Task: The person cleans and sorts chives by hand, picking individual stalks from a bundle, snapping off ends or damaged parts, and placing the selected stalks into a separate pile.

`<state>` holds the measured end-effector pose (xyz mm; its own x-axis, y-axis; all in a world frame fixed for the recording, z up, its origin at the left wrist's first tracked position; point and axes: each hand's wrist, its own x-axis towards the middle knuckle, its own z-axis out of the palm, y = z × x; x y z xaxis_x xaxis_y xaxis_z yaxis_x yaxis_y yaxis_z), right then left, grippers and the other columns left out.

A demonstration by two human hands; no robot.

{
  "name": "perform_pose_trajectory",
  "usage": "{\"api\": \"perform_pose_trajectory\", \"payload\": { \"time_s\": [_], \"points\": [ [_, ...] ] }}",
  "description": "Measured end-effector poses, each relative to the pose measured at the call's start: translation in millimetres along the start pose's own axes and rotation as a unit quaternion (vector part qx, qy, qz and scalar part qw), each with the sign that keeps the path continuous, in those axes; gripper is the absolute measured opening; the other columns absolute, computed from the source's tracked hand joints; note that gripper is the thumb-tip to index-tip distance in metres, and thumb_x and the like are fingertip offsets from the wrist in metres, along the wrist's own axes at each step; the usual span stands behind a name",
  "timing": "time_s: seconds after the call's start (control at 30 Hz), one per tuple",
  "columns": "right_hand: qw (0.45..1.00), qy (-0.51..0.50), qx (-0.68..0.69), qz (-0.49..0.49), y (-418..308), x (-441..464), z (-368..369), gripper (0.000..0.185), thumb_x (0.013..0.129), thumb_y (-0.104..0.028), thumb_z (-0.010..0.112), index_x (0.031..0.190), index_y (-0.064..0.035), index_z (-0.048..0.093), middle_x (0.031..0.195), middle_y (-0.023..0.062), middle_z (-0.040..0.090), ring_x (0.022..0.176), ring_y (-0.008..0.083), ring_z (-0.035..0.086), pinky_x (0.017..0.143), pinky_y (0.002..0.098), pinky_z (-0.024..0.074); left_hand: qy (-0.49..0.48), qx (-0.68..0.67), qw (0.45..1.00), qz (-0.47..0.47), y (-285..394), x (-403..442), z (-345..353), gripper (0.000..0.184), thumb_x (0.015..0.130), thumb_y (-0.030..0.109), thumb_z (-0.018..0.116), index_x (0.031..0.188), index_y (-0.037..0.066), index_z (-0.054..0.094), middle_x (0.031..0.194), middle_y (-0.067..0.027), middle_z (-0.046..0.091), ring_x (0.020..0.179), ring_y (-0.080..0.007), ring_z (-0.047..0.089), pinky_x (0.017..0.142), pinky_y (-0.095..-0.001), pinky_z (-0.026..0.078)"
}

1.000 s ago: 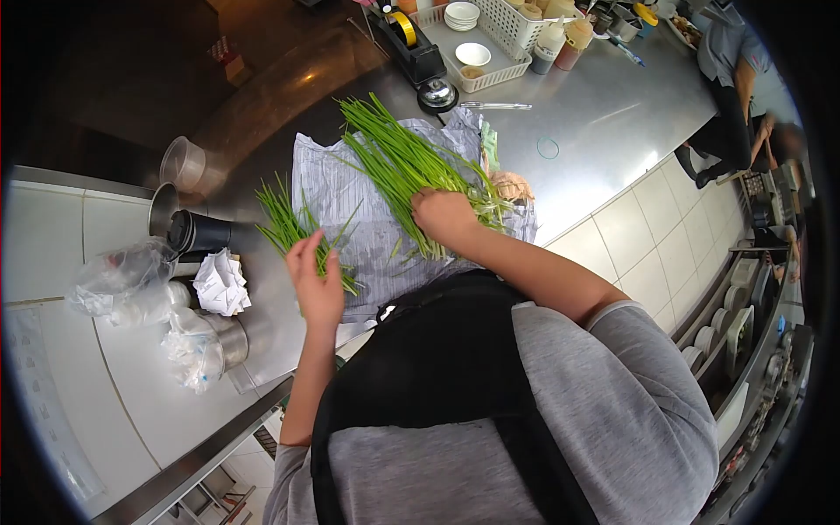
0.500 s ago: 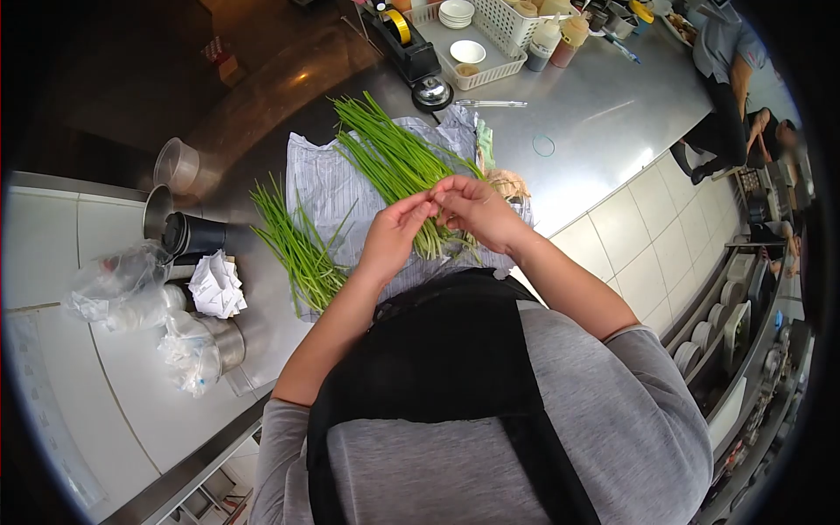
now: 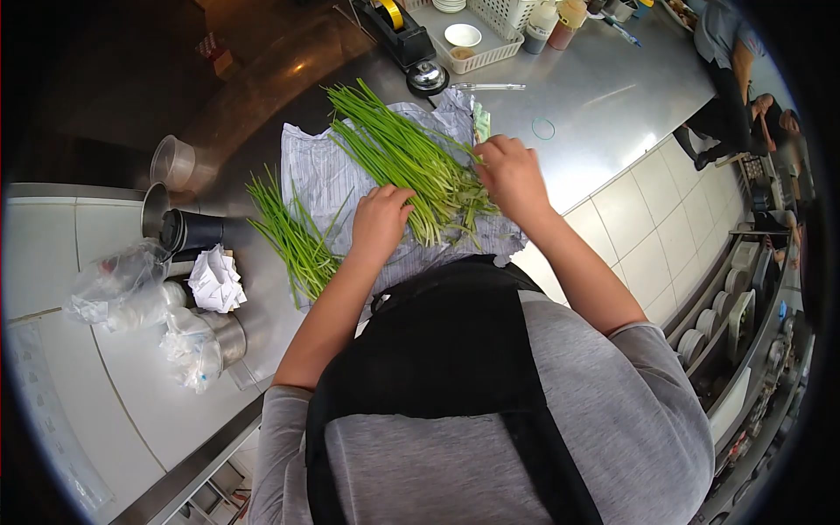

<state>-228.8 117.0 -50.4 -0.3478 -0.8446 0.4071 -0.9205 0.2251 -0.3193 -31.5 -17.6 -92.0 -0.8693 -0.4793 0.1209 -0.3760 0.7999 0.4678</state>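
Observation:
A large pile of green chives with pale lower ends lies on a striped grey cloth. My left hand is at the pile's left edge, its fingers curled against the stalks. At the right side of the pile, my right hand has bent, closed fingers; whatever they hold is hidden. Pale trimmings lie at the stalk ends between both hands. A smaller bunch of chives rests on the cloth's left side. The brownish bundle at the cloth's right edge is mostly covered by my right hand.
A tape dispenser, a call bell and a pen are beyond the cloth. Further back stand a white basket and sauce bottles. Crumpled paper and containers are at left. People are at far right.
My hands were together above the chives, fingertips meeting. They have moved apart: the left down to the pile's edge, the right outward to its right side.

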Motion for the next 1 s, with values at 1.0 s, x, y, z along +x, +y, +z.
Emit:
{"api": "perform_pose_trajectory", "payload": {
  "time_s": [1.0],
  "points": [
    [0.855,-0.096,0.449,0.242,-30,-10,55,0.013,0.083,-0.010,0.062,0.087,0.0014,0.066,0.073,0.0065,0.066,0.063,0.0114,0.059,0.060,0.0264,0.0476,0.017,-0.605,0.711,-0.358,-2,2,17,0.018,0.092,0.020,0.061,0.097,0.003,0.065,0.081,0.0002,0.061,0.072,-0.0061,0.055,0.064,-0.0182,0.043]
  ]
}}
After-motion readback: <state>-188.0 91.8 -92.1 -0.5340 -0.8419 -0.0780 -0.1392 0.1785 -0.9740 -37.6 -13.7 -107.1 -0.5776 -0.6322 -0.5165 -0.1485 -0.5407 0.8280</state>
